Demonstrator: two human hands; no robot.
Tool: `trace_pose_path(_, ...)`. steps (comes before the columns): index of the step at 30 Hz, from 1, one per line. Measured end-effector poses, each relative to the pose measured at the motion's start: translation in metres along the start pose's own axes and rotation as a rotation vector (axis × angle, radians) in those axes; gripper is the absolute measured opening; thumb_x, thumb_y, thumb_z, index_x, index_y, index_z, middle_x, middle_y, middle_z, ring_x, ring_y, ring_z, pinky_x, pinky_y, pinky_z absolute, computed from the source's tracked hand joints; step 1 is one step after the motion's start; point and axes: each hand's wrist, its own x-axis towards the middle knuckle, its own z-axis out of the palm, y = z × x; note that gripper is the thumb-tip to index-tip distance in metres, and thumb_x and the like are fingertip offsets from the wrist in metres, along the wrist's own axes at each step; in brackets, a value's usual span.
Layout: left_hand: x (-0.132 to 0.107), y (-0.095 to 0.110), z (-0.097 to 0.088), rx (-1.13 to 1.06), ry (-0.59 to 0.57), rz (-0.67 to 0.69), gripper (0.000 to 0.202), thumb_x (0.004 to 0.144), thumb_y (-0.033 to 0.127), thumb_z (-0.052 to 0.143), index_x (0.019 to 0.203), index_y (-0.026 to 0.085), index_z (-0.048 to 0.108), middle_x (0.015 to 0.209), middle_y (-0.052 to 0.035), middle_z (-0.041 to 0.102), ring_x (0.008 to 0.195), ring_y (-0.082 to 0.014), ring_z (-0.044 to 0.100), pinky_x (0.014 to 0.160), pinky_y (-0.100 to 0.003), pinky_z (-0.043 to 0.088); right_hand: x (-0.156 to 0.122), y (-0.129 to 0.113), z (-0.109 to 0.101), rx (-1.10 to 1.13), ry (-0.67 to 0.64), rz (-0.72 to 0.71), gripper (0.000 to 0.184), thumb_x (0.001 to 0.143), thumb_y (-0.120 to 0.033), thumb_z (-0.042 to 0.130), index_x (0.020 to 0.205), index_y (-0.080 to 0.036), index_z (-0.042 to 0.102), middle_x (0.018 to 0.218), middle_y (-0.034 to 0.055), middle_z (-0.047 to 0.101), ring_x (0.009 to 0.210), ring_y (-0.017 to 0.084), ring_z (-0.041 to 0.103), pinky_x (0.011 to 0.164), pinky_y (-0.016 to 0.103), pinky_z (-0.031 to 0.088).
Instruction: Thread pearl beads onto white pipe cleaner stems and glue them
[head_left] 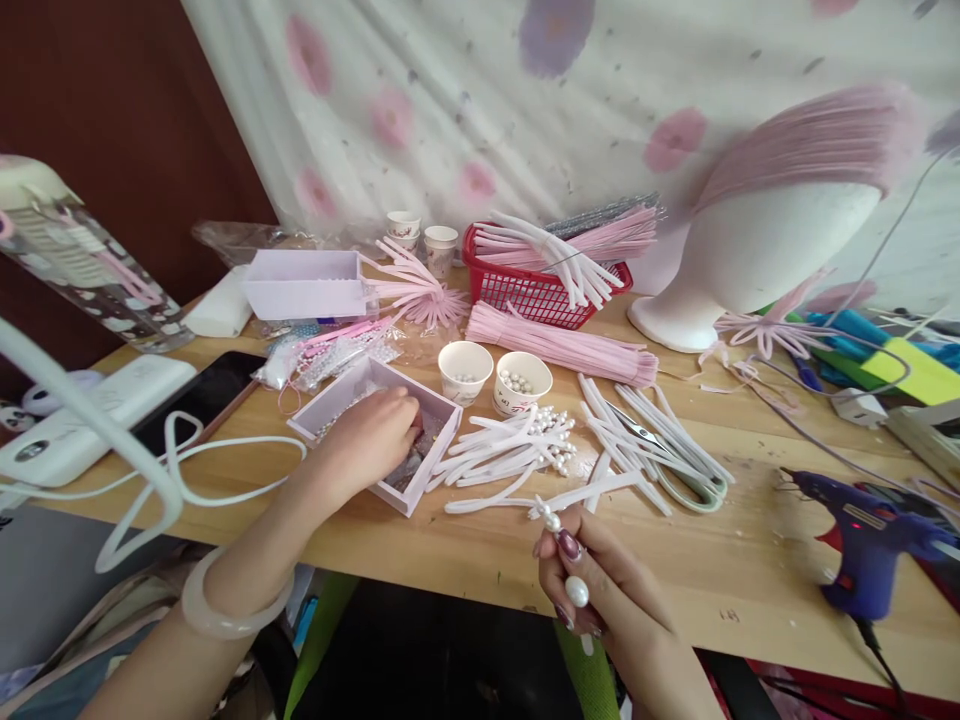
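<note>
My left hand (379,435) reaches into a shallow lilac box (315,420) of small clear packets. Its fingers are curled together, and what they grip, if anything, is hidden. Above the table's front edge, my right hand (600,570) is closed on a white pipe cleaner with pearl beads (553,521) at its upper end. A larger pearl (577,591) shows against the fingers; how it is attached I cannot tell. Between the hands lies a pile of white pipe cleaners (480,455) tipped with pearls. Two paper cups (523,402) holding loose pearls stand just behind.
A blue glue gun (855,540) stands at right. Scissors (637,428) lie among white pipe cleaners. Behind are pink pipe cleaners (559,345), a red basket (525,290) and a white foam head (765,240). A phone (202,400) and white cable (225,495) are left.
</note>
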Motion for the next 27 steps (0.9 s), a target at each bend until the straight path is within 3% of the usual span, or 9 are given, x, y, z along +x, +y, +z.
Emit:
trace_pose_path(3, -0.017, 0.012, -0.011, -0.096, 0.034, -0.059, 0.012, 0.094, 0.029, 0.052, 0.085, 0.024, 0.058, 0.08, -0.0014, 0.06, 0.071, -0.0217, 0.054, 0.068, -0.033, 0.04, 0.008, 0.004, 0.003, 0.117, 0.004, -0.023, 0.042, 0.096, -0.058, 0.067, 0.087, -0.018, 0.067, 0.054, -0.0072, 0.041, 0.047, 0.009, 0.026, 0.048, 0.025, 0.022)
trace_pose_path(4, -0.025, 0.018, -0.012, -0.245, 0.05, -0.11, 0.013, 0.097, 0.034, 0.052, 0.091, 0.025, 0.057, 0.077, 0.0012, 0.057, 0.067, -0.0194, 0.051, 0.065, -0.031, 0.039, 0.009, 0.006, 0.004, 0.149, -0.018, -0.039, 0.041, 0.096, -0.057, 0.067, 0.086, -0.018, 0.067, 0.052, -0.0082, 0.04, 0.046, 0.008, 0.023, 0.046, 0.024, 0.02)
trace_pose_path(6, -0.042, 0.03, -0.009, -0.687, -0.031, -0.164, 0.017, 0.102, 0.037, 0.047, 0.091, 0.025, 0.053, 0.076, 0.0032, 0.057, 0.063, -0.0146, 0.049, 0.061, -0.027, 0.04, 0.011, 0.008, 0.007, 0.216, -0.073, -0.071, 0.038, 0.097, -0.054, 0.067, 0.085, -0.018, 0.067, 0.049, -0.0098, 0.037, 0.042, 0.007, 0.02, 0.043, 0.023, 0.018)
trace_pose_path(9, -0.057, 0.049, 0.012, -1.265, -0.29, -0.244, 0.023, 0.103, 0.034, 0.045, 0.083, 0.024, 0.049, 0.06, 0.0081, 0.045, 0.046, -0.0084, 0.03, 0.047, -0.019, 0.031, 0.006, 0.007, 0.013, 0.356, -0.152, -0.069, 0.036, 0.097, -0.051, 0.068, 0.082, -0.019, 0.067, 0.044, -0.0121, 0.031, 0.036, 0.005, 0.017, 0.04, 0.021, 0.018)
trace_pose_path(13, -0.06, 0.065, 0.046, -1.638, -0.395, -0.256, 0.034, 0.105, 0.035, 0.043, 0.074, 0.022, 0.045, 0.048, 0.0121, 0.032, 0.038, -0.0052, 0.011, 0.038, -0.014, 0.019, -0.009, -0.003, 0.022, 0.474, -0.15, 0.036, 0.035, 0.096, -0.05, 0.07, 0.082, -0.019, 0.067, 0.042, -0.0121, 0.033, 0.035, 0.004, 0.017, 0.04, 0.02, 0.018)
trace_pose_path(17, -0.06, 0.068, 0.065, -1.797, -0.466, -0.159, 0.039, 0.105, 0.045, 0.051, 0.073, 0.022, 0.049, 0.043, 0.0122, 0.033, 0.034, -0.0045, 0.015, 0.037, -0.013, 0.02, -0.015, -0.008, 0.029, 0.515, -0.12, 0.091, 0.032, 0.097, -0.048, 0.071, 0.085, -0.019, 0.068, 0.044, -0.012, 0.036, 0.035, 0.004, 0.018, 0.039, 0.018, 0.019)
trace_pose_path(22, -0.064, 0.07, 0.071, -1.796, -0.496, -0.138, 0.043, 0.103, 0.047, 0.058, 0.07, 0.019, 0.052, 0.041, 0.0109, 0.038, 0.033, -0.0032, 0.022, 0.039, -0.013, 0.024, -0.013, -0.007, 0.03, 0.529, -0.088, 0.084, 0.033, 0.096, -0.046, 0.071, 0.077, -0.019, 0.065, 0.041, -0.0108, 0.039, 0.034, 0.004, 0.02, 0.039, 0.02, 0.014)
trace_pose_path(25, -0.065, 0.073, 0.071, -1.769, -0.43, -0.161, 0.043, 0.1, 0.048, 0.063, 0.07, 0.019, 0.054, 0.042, 0.0104, 0.04, 0.034, -0.0033, 0.024, 0.039, -0.014, 0.027, -0.014, -0.008, 0.031, 0.483, -0.024, 0.075, 0.037, 0.094, -0.046, 0.073, 0.071, -0.02, 0.063, 0.038, -0.0103, 0.038, 0.034, 0.005, 0.021, 0.039, 0.022, 0.013)
trace_pose_path(27, -0.066, 0.075, 0.071, -1.708, -0.307, -0.203, 0.04, 0.097, 0.048, 0.067, 0.072, 0.018, 0.059, 0.048, 0.0083, 0.048, 0.037, -0.0039, 0.033, 0.04, -0.014, 0.031, -0.015, -0.009, 0.032, 0.451, 0.025, 0.066, 0.038, 0.093, -0.048, 0.074, 0.07, -0.02, 0.062, 0.038, -0.0099, 0.039, 0.034, 0.005, 0.022, 0.04, 0.021, 0.014)
